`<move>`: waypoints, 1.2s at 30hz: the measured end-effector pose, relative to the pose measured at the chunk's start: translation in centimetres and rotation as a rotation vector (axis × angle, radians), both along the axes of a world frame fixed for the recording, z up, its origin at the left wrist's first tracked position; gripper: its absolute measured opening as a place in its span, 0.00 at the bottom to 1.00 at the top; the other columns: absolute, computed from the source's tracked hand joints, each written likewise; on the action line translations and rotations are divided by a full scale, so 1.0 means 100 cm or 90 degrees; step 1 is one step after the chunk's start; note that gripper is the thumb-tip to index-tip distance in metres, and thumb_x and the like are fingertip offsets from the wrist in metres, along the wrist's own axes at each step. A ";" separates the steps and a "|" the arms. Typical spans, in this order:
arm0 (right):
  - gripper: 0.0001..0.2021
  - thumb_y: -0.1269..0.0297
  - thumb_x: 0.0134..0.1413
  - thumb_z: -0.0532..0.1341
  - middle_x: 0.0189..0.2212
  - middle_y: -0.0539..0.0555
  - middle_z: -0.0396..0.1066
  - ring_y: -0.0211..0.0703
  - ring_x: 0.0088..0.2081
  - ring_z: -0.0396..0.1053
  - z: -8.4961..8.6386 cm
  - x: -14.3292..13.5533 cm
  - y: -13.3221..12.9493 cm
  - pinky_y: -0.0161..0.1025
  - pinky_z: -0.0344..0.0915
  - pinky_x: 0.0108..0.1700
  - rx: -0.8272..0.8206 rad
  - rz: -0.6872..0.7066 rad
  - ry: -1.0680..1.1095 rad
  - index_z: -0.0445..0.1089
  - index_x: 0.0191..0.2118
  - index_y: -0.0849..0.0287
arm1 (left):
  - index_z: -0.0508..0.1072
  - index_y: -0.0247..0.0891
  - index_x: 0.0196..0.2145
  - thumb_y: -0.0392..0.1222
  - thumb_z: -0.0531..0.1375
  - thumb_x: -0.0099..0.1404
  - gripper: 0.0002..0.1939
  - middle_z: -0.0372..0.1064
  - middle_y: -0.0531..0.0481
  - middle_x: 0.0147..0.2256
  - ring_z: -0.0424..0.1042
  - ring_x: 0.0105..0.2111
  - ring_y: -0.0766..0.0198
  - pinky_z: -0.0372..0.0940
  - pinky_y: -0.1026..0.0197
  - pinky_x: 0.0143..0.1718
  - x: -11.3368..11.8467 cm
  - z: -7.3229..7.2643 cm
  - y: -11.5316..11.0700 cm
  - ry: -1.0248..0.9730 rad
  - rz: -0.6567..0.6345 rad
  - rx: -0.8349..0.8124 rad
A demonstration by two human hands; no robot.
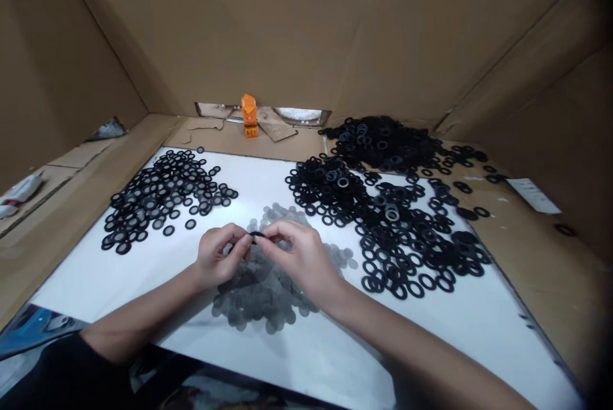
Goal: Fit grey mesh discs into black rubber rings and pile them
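Between my two hands is a black ring, pinched at its left side by my left hand and at its right side by my right hand. Whether a disc sits inside the ring is too small to tell. Below and behind my hands lies a pile of thin grey translucent discs on the white board. Loose black rings are heaped to the right. At the left are black rings with grey centres.
Cardboard walls surround the work surface. An orange carton stands at the back, near a cut-out slot. Another heap of black rings lies at the back right, beside a white paper slip. A white tube rests far left.
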State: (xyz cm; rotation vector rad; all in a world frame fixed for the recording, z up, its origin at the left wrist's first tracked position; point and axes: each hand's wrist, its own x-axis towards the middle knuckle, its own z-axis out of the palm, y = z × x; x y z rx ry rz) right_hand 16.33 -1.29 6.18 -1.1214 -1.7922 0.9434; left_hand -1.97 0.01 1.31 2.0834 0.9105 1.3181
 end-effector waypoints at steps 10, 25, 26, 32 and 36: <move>0.04 0.69 0.55 0.61 0.29 0.50 0.70 0.37 0.31 0.67 0.008 0.006 0.002 0.32 0.60 0.33 0.028 0.053 -0.104 0.69 0.29 0.60 | 0.65 0.37 0.27 0.34 0.53 0.66 0.09 0.64 0.56 0.19 0.63 0.20 0.71 0.58 0.68 0.24 0.002 0.009 0.005 0.041 -0.046 -0.055; 0.08 0.62 0.46 0.66 0.30 0.51 0.72 0.39 0.32 0.68 -0.005 0.000 0.008 0.36 0.63 0.35 -0.316 0.022 0.259 0.72 0.33 0.59 | 0.61 0.38 0.26 0.41 0.51 0.69 0.13 0.59 0.58 0.18 0.58 0.18 0.71 0.54 0.68 0.22 0.006 0.008 0.004 -0.047 -0.069 -0.223; 0.07 0.62 0.47 0.66 0.29 0.50 0.71 0.39 0.32 0.68 -0.006 -0.002 0.007 0.36 0.63 0.35 -0.330 0.011 0.287 0.72 0.31 0.59 | 0.61 0.38 0.27 0.42 0.51 0.69 0.13 0.59 0.58 0.18 0.57 0.17 0.71 0.54 0.68 0.21 0.009 0.006 0.002 -0.079 -0.074 -0.262; 0.07 0.63 0.52 0.62 0.25 0.48 0.68 0.38 0.29 0.66 -0.008 -0.003 0.007 0.35 0.60 0.33 -0.280 0.035 0.232 0.70 0.27 0.60 | 0.60 0.37 0.23 0.45 0.49 0.69 0.17 0.58 0.56 0.20 0.58 0.21 0.70 0.54 0.67 0.24 0.007 0.012 0.007 0.031 -0.111 -0.268; 0.07 0.66 0.54 0.60 0.23 0.46 0.65 0.36 0.28 0.63 -0.005 0.000 0.006 0.34 0.57 0.31 -0.170 0.026 0.094 0.69 0.26 0.59 | 0.60 0.37 0.23 0.43 0.50 0.69 0.16 0.55 0.56 0.19 0.57 0.20 0.70 0.52 0.66 0.24 -0.003 0.014 0.015 0.174 -0.108 -0.152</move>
